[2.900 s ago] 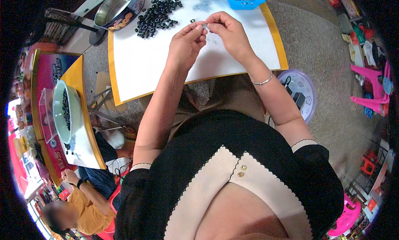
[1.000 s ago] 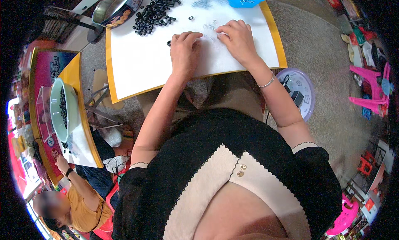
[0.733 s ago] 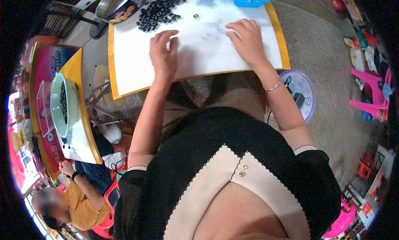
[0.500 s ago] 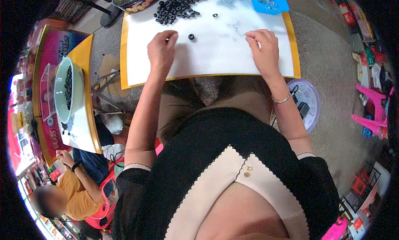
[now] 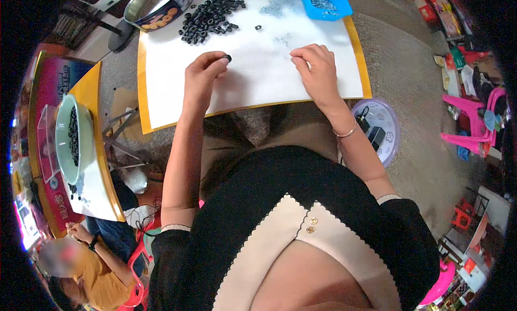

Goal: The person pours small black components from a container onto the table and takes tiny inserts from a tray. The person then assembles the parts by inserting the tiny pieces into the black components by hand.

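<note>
The left hand [image 5: 202,74] pinches a small black rubber ring [image 5: 228,58] at its fingertips, over the white sheet [image 5: 253,79], with the heap of black rings [image 5: 207,17] at twelve o'clock. The right hand [image 5: 318,68], at three o'clock from it, curls closed on something too small to tell. The ring is best kept pinched lightly by its edge, hole clear, wrists resting low.

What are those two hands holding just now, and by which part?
The left hand pinches one small black ring by its rim, between its fingertips. Whether the right hand, curled over the white sheet, holds anything cannot be told.
</note>
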{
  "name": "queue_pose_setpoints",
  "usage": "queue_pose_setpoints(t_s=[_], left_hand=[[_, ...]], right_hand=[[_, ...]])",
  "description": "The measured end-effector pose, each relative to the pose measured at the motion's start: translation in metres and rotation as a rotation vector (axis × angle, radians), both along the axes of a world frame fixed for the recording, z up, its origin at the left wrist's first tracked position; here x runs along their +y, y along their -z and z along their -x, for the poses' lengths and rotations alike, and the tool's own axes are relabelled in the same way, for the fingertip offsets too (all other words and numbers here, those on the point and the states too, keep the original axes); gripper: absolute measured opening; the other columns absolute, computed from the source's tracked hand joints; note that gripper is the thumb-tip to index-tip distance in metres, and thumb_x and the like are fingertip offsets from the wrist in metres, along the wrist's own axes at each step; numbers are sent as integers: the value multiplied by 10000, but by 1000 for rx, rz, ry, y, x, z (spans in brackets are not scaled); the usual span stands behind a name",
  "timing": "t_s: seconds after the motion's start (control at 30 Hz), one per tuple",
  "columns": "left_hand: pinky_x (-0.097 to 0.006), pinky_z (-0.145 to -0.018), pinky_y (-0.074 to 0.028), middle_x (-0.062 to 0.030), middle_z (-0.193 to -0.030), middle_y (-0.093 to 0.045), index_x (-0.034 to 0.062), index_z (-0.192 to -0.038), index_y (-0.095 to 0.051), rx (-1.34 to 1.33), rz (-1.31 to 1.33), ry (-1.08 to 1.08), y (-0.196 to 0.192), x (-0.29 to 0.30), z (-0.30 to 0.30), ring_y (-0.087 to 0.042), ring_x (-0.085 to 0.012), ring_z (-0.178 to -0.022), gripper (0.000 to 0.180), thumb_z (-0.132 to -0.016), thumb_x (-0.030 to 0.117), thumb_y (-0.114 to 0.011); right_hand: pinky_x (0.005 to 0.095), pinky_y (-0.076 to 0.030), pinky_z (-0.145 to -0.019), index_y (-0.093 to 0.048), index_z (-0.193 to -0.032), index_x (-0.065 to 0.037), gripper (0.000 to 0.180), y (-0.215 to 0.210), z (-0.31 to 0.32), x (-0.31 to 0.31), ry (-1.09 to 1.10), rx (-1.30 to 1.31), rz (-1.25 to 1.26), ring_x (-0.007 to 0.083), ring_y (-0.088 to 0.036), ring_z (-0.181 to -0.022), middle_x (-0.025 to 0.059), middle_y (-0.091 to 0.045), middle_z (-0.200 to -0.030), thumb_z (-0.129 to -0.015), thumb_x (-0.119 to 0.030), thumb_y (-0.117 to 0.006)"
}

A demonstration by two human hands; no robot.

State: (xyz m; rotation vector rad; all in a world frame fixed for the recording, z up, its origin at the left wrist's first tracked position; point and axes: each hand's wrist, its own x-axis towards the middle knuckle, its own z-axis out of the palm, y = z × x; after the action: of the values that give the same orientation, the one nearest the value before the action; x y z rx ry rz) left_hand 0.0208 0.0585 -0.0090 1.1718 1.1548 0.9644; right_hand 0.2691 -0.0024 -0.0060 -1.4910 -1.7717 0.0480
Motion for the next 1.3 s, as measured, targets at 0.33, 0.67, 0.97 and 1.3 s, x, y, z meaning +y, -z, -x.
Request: queue_pose_setpoints(t_s=[0.33, 0.67, 0.97, 1.3], left_hand=[[-236, -685, -498, -92, -896, -617, -32, -1081, -582, -739, 255, 74, 15, -7, -9, -580, -138, -768, 234, -859, 43, -592], [-245, -729, -511, -105, -946, -616, -18, -1099, -564, -916, 296, 128, 21, -9, -1, -587, -139, -787, 258, -861, 78, -597], [-253, -741, -511, -70, -891, -623, -10, -1077, -586, -863, 275, 129, 26, -8, -4, -593, -137, -788, 234, -857, 70, -603], [-251, -741, -516, -72, -898, -616, -19, -1094, -575, -878, 266, 125, 26, -9, -1, -590, -130, -786, 247, -868, 80, -596]], right_hand=[[356, -350, -747, -652, -795, -107, 44, 1, 34, 44, -94, -315, -71, 204, -502, -842, 15, -572, -829, -765, -128, -629], [339, -404, -794, -630, -892, -45, 112, -18, 47, 52, -53, 136, 99, 212, -565, -837, 65, -645, -851, -832, -126, -580], [227, -439, -786, -643, -953, -9, 113, -28, 98, 42, -425, 984, 414, 94, -551, -858, 34, -626, -922, -863, -52, -590], [232, -429, -825, -666, -1002, -16, 164, -7, 92, 36, -446, 809, 350, 112, -544, -927, 33, -584, -1024, -863, -47, -585]])
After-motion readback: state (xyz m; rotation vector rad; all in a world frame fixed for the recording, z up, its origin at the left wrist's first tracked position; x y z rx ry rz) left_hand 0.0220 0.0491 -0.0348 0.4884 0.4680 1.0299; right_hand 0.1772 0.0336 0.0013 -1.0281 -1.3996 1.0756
